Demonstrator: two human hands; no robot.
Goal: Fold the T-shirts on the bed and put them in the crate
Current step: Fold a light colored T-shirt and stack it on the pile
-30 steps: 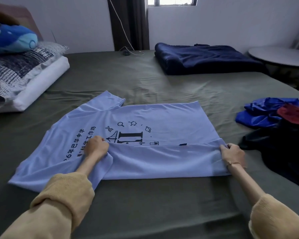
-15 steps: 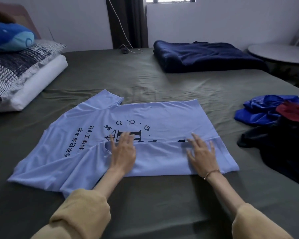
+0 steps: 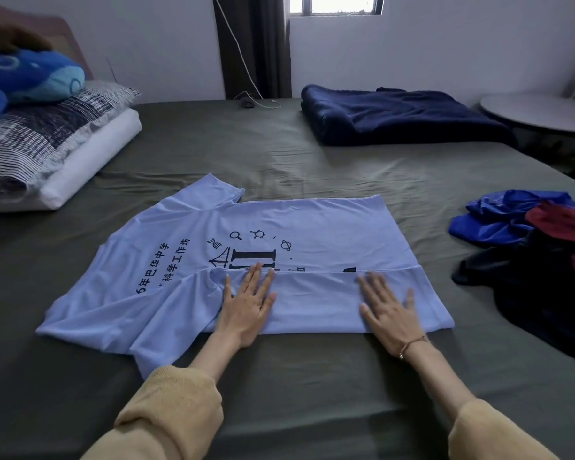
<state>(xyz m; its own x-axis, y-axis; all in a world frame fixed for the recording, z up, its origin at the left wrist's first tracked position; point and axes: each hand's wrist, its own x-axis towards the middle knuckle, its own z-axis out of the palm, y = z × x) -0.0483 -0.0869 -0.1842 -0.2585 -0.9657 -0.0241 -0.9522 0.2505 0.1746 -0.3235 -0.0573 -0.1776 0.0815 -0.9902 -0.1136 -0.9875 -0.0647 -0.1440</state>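
Observation:
A light blue T-shirt (image 3: 312, 227) with black print lies spread on the dark green bed (image 3: 279, 154), its near long side folded over onto the body. My left hand (image 3: 249, 300) rests flat on that folded strip near the print, fingers apart. My right hand (image 3: 387, 307) lies flat on the same strip toward the hem end, fingers spread. Neither hand grips the cloth. A loose heap of blue, red and black T-shirts (image 3: 525, 260) sits at the right. No crate is in view.
Stacked pillows (image 3: 57, 147) and a blue plush toy (image 3: 30, 76) lie at the far left. A folded navy blanket (image 3: 399, 117) lies at the back of the bed. A round table (image 3: 541, 111) stands beyond the bed's right edge. A cable (image 3: 246, 78) hangs by the curtain.
One second ago both hands pinched the near edge and carried it over the shirt. They have since let go and now press flat on the folded strip, sliding slightly toward me.

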